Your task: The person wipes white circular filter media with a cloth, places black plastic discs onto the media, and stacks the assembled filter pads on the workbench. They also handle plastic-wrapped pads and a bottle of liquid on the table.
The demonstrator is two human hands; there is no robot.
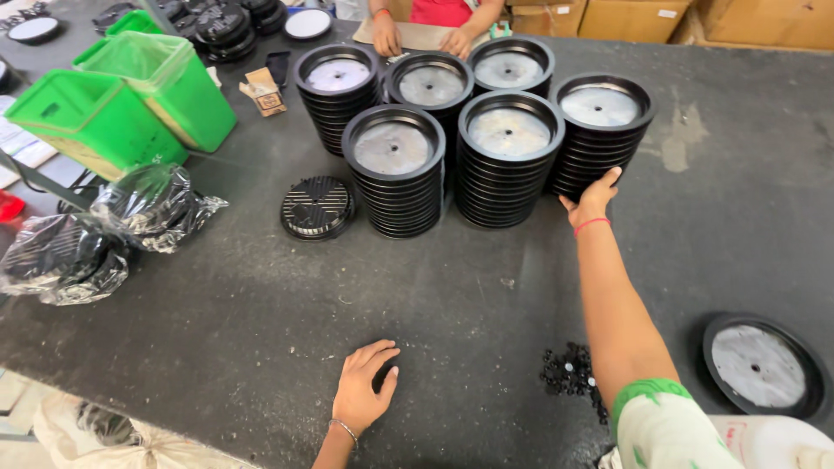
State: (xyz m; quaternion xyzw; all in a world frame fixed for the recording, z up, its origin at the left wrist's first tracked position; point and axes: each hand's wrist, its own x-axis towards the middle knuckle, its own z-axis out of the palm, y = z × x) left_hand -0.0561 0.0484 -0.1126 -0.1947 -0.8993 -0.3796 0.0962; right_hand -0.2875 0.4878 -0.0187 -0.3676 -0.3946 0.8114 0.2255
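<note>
The left hand [363, 388] rests palm-down on the dark worktop [261, 295], fingers loosely spread and holding nothing; the nearest stack of discs stands well ahead of it, out of its reach. To its right, near the person's right elbow, lies a small heap of black beads [569, 372].

The right hand [592, 198] is stretched far forward with the arm nearly straight. Its fingers are open and pressed against the lower side of the rightmost stack [601, 139] of black round discs, thumb toward the neighbouring front stack [508, 161]; it touches the stack but has not closed around anything. The stack stands upright, directly ahead of that hand's fingertips, so the right hand is far the nearer of the two.

Further right, beside the right arm and close to the person, a single black disc with a grey centre [763, 366] lies flat.
</note>
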